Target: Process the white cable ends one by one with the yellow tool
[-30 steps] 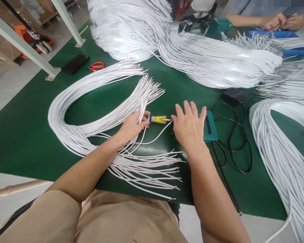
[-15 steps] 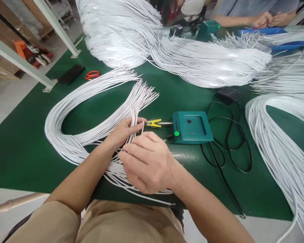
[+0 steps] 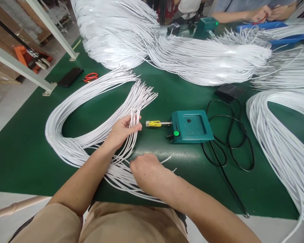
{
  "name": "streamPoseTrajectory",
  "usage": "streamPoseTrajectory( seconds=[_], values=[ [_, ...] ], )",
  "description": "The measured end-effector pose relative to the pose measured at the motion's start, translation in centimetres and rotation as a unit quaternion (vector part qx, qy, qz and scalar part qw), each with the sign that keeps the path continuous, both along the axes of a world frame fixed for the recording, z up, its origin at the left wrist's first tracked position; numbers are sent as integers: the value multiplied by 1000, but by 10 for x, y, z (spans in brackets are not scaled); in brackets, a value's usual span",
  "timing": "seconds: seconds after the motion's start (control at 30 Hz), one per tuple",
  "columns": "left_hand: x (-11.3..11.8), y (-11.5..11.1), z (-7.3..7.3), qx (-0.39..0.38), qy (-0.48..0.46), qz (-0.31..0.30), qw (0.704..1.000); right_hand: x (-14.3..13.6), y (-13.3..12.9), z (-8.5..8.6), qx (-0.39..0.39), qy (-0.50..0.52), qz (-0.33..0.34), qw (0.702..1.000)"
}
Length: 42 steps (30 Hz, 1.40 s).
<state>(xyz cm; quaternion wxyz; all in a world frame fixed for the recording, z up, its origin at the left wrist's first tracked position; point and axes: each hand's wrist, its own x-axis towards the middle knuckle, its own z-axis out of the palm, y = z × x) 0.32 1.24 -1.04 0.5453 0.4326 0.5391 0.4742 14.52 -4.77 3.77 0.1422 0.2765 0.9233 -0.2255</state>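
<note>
Nearest the wearer, the right hand (image 3: pixel 148 172) is hovering or resting over loose wire ends (image 3: pixel 121 179), to the near left of the teal device (image 3: pixel 192 126); its fingers are curling under, and whether they are gripping anything cannot be told. The left hand (image 3: pixel 123 131) is closing thumb and fingers around a few white wires (image 3: pixel 134 116), which are standing up through its grasp, left of the device. The two hands are working apart from each other.

The device is sitting on the green table (image 3: pixel 167 98), showing a green button (image 3: pixel 176 133). From its left side a yellow clip (image 3: pixel 154 124) is projecting towards the left hand, not touching it. A black cord (image 3: pixel 253 158) is looping to its right, and a curved wire bundle (image 3: pixel 53 125) is lying to its left.

Beyond the device, a black box (image 3: pixel 229 92) is resting to the right, and a red-handled tool (image 3: pixel 90 77) and a dark flat object (image 3: pixel 70 77) are lying to the far left. Farther off, a large wire bundle (image 3: pixel 210 60) is stretching across, and another person's hands (image 3: pixel 268 13) are holding something red.
</note>
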Motion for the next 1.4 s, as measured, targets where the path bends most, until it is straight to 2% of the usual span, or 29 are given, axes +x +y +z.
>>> streamPoseTrajectory(
  seconds=[0.07,0.13,0.17,0.23,0.27,0.33,0.4,0.43,0.5,0.63,0.73,0.87,0.97,1.03,1.13,1.2,1.4],
  values=[
    [2,-1,2,2,-19,-10,1000,3,1,1,-13,14,24,1000],
    [4,-2,3,-2,-28,-26,999,8,11,2,-25,39,-5,999],
    [4,-3,3,-5,-31,-32,999,12,19,2,-31,59,-45,997],
    [5,-4,1,-6,-40,-39,998,20,36,1,-38,127,-169,977],
    [5,-4,0,-4,-46,-43,998,24,45,1,-29,182,-245,952],
    [5,-6,-2,-1,-48,-53,997,30,59,-2,-20,311,-370,875],
    [7,-8,-3,-1,-39,-76,996,33,68,-7,-59,410,-426,804],
    [8,-9,-2,-1,-36,-90,995,33,70,-10,-88,441,-432,782],
    [11,-11,-1,2,-45,-106,993,32,71,-15,-131,475,-427,758],
    [15,-12,3,23,-86,-62,994,29,69,-20,-150,488,-419,751],
    [15,-11,5,48,-71,-43,995,26,69,-18,-144,485,-432,747],
    [15,-12,4,83,-20,-31,996,25,67,-11,-180,494,-459,716],
    [15,-12,2,85,-5,-30,996,25,67,-9,-236,508,-452,695],
    [15,-12,2,81,-13,-32,996,26,68,-11,-288,524,-448,665],
    [16,-13,4,81,-31,-36,996,27,69,-13,-373,538,-456,603],
    [17,-14,6,83,-33,-38,995,27,69,-13,-401,537,-461,582],
    [16,-15,4,105,12,-33,994,25,66,-8,-377,533,-471,593]
  ],
)
